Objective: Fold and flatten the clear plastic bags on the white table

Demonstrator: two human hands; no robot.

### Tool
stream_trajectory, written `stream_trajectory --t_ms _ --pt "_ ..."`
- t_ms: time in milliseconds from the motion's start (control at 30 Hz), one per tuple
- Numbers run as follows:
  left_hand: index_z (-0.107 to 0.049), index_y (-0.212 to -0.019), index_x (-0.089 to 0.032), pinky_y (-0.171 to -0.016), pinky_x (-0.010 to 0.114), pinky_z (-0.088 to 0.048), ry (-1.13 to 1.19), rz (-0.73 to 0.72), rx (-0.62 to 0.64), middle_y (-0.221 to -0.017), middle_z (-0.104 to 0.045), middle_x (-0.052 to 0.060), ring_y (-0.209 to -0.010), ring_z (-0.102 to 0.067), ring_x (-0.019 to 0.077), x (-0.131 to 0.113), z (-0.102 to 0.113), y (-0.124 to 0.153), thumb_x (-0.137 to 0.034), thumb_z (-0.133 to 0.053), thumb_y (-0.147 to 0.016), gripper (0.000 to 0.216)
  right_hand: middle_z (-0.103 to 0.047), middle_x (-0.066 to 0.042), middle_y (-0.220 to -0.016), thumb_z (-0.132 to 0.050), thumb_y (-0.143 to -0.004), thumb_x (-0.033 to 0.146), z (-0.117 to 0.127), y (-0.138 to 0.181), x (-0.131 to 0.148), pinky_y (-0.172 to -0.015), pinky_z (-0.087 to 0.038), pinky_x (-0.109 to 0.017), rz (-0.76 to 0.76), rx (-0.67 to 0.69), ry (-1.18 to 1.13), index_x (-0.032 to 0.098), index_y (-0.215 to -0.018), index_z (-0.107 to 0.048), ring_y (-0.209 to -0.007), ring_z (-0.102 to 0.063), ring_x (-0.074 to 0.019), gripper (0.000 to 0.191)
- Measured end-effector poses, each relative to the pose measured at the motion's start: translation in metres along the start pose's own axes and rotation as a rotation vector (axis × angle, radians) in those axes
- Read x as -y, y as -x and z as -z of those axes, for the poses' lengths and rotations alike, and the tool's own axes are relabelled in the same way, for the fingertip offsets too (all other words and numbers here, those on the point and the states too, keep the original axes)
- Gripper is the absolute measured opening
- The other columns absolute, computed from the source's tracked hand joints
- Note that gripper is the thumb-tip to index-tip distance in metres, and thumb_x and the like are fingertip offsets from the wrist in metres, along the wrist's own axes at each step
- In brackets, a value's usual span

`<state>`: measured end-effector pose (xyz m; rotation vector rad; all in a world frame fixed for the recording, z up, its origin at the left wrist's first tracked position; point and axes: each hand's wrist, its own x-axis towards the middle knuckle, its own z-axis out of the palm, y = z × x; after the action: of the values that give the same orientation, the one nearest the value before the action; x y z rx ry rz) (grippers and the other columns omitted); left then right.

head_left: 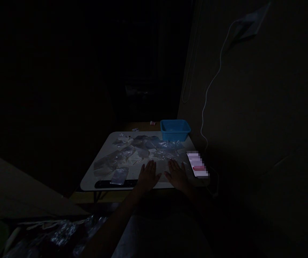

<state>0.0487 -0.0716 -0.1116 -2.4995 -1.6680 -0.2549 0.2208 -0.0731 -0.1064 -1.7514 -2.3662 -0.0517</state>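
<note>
Dark room, almost nothing lit but a small white surface (100, 173) pushed against the wall on the right. Both hands lie flat on its near edge, palms down: the left hand (148, 175) and right hand (177, 175) side by side, fingers spread, each grip apart and holding nothing. Just beyond the fingertips sits a loose spread of clear plastic bags (140, 148), overlapping, with one small bag (119, 175) apart to the left by a dark strip (113, 184) along the edge. A blue tub (175, 129) stands at the far right corner, behind the bags. A lit phone (197, 165) lies just right of the right hand, a white cable (210, 86) trailing up the wall. This looks like a pause between bags; reaching forward for the nearest one seems the likely move.
</note>
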Motion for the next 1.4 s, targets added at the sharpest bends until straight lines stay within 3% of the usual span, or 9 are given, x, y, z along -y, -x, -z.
stream_trajectory --t_ms 433,600,767,933,1000,1167,1400 --pt "-0.027 -0.13 -0.01 -0.1 0.044 -0.018 -0.007 0.026 0.026 -0.135 -0.029 0.013 -0.126 -0.022 0.0229 0.004 0.002 0.002 -0.046 -0.018 -0.086 0.058 -0.025 -0.011 -0.137 -0.021 -0.085 0.046 0.001 0.001 -0.002 -0.1 -0.005 -0.05 -0.004 -0.013 0.002 0.012 -0.131 -0.027 -0.126 -0.018 -0.0229 0.057" --pt "-0.027 -0.131 -0.01 -0.099 0.045 -0.021 -0.002 0.024 -0.022 -0.135 -0.028 0.013 -0.126 -0.021 0.0234 -0.001 0.006 0.0 -0.042 -0.019 -0.087 0.055 -0.028 -0.012 -0.136 -0.023 -0.085 0.041 0.006 -0.002 0.006 -0.099 -0.001 -0.052 -0.033 -0.002 0.006 0.011 -0.129 -0.03 -0.126 -0.018 -0.0238 0.054" --pt "-0.031 -0.129 -0.01 -0.101 0.04 -0.021 -0.002 -0.05 -0.021 -0.134 -0.032 0.011 -0.125 -0.025 0.0205 -0.011 0.008 -0.004 -0.029 -0.02 -0.088 0.046 -0.029 -0.009 -0.136 -0.022 -0.086 0.029 0.008 -0.002 0.018 -0.101 0.003 -0.046 0.124 -0.035 -0.023 0.011 -0.13 -0.029 -0.126 -0.019 -0.018 0.048" --pt "-0.03 -0.129 -0.009 -0.099 0.047 -0.02 -0.029 0.04 0.028 -0.134 -0.032 0.014 -0.125 -0.024 0.025 -0.003 0.007 -0.002 -0.043 -0.02 -0.086 0.055 -0.03 -0.012 -0.135 -0.023 -0.085 0.041 0.007 0.002 0.002 -0.1 0.001 -0.051 0.042 -0.028 -0.006 0.012 -0.128 -0.032 -0.125 -0.021 -0.023 0.053" --pt "-0.031 -0.128 -0.008 -0.099 0.049 -0.018 -0.043 0.075 0.006 -0.133 -0.032 0.015 -0.124 -0.024 0.0266 -0.003 0.009 -0.003 -0.042 -0.02 -0.086 0.055 -0.03 -0.013 -0.134 -0.024 -0.085 0.037 0.009 0.001 -0.001 -0.099 0.0 -0.052 -0.013 -0.035 0.024 0.011 -0.127 -0.034 -0.125 -0.021 -0.0245 0.051" --pt "-0.03 -0.129 -0.012 -0.101 0.041 -0.018 -0.003 -0.086 0.016 -0.135 -0.03 0.01 -0.125 -0.023 0.0203 -0.015 0.007 -0.013 -0.031 -0.019 -0.087 0.047 -0.028 -0.01 -0.136 -0.021 -0.086 0.027 0.008 -0.005 0.014 -0.102 -0.003 -0.045 0.108 -0.036 0.032 0.012 -0.13 -0.029 -0.127 -0.018 -0.0196 0.047" --pt "-0.03 -0.129 -0.008 -0.1 0.043 -0.02 -0.011 0.019 0.034 -0.135 -0.028 0.014 -0.125 -0.023 0.0238 0.002 0.005 -0.009 -0.045 -0.021 -0.085 0.058 -0.027 -0.012 -0.136 -0.022 -0.085 0.043 0.003 0.0 -0.012 -0.099 -0.005 -0.052 -0.011 -0.025 0.024 0.011 -0.129 -0.03 -0.126 -0.02 -0.0242 0.055"
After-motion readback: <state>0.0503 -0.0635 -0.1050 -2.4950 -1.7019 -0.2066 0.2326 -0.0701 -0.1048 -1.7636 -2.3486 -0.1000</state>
